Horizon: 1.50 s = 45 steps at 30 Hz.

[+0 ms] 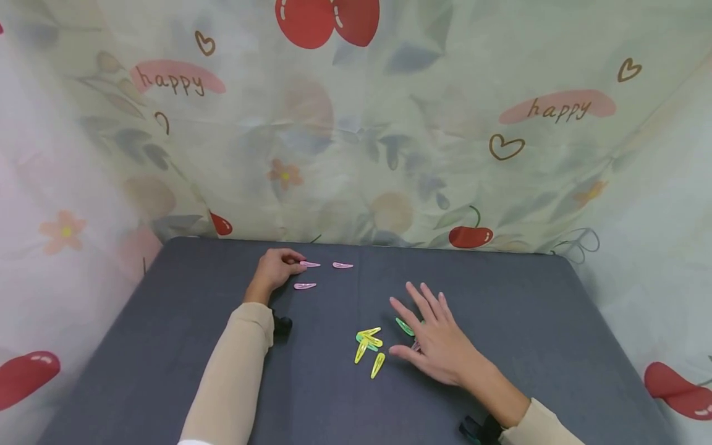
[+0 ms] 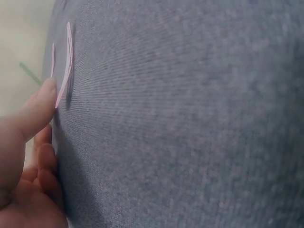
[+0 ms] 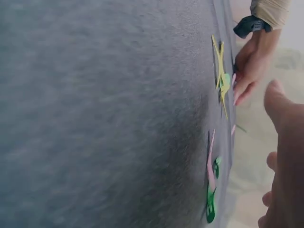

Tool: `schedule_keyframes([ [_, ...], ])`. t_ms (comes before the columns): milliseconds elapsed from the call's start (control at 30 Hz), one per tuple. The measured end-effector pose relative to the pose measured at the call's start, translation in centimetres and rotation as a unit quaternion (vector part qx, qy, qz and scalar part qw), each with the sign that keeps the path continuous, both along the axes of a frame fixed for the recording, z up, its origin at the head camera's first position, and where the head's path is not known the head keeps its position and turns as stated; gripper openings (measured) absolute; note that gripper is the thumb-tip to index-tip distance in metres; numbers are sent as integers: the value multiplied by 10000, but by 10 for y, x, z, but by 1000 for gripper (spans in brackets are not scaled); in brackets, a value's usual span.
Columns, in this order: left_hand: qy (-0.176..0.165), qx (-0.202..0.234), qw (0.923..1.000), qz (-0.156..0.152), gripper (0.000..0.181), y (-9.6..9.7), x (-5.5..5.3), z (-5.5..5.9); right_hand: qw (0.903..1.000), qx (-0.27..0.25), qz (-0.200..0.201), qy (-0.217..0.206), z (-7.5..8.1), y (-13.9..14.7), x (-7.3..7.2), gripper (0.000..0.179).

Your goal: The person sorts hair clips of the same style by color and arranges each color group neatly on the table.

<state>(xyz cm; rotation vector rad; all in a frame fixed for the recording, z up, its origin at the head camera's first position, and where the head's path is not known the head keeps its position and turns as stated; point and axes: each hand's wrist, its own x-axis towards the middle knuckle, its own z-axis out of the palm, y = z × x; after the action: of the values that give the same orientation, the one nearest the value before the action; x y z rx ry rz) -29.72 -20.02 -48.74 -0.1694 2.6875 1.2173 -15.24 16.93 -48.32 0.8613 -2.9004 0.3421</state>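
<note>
At the far left of the cloth, my left hand [image 1: 276,270] pinches a pink snap hair clip [image 1: 311,264] between thumb and fingers, close to the surface. Another pink hair clip [image 1: 343,266] lies just right of it, and a third pink hair clip [image 1: 305,286] lies nearer me. With fingers spread, my right hand [image 1: 442,343] hovers over a green hair clip [image 1: 405,326] and partly hides a pink clip. The right wrist view shows that pink clip [image 3: 210,164] beside green ones, apart from the hand.
Left of my right hand is a small pile of yellow hair clips [image 1: 369,339] with green beneath. A separate yellow clip [image 1: 377,365] lies nearer me. Dark grey cloth [image 1: 534,321] covers the table, and a printed curtain [image 1: 356,123] hangs behind its far edge.
</note>
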Motion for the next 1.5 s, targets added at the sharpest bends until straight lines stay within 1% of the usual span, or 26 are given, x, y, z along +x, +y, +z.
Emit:
schedule_keyframes([
  [167,4,-162,9998,132,30,-11,4,4,9990,-159,-69,-411,-6,6,7,92],
  [267,76,-132,9998,109,30,-12,3,7,9979,-315,-190,-540,-7,13,11,93],
  [367,52,-92,9999,78,30,-9,1,9,9973,-415,-243,-551,-8,19,13,88],
  [467,18,-107,9999,65,31,-7,-1,10,9976,-537,-179,-407,-9,23,14,76],
  [633,37,-106,9999,67,31,-5,-2,7,9973,-724,74,120,-13,25,13,44],
  [700,-5,-53,10000,72,31,-4,-2,5,9962,-800,171,302,-15,26,14,32],
  [833,-101,49,9999,81,31,-1,-3,1,9947,-840,251,530,-18,27,14,20],
  [933,-129,87,9999,73,31,2,-3,-1,9947,-786,247,616,-21,27,15,19],
  [1000,-140,108,9998,73,31,3,-3,-1,9949,-772,231,600,-22,26,15,17],
  [1100,-145,123,9998,85,31,4,-3,-1,9960,-753,133,460,-22,25,15,16],
  [1267,-160,130,9997,104,31,4,-4,-2,9976,-659,-50,211,-20,23,15,21],
  [1400,-174,116,9997,103,32,3,-5,-3,9986,-511,-47,84,-18,22,16,23],
  [1500,-213,130,9996,116,32,3,-4,-2,9981,-608,50,-29,-17,22,17,21],
])
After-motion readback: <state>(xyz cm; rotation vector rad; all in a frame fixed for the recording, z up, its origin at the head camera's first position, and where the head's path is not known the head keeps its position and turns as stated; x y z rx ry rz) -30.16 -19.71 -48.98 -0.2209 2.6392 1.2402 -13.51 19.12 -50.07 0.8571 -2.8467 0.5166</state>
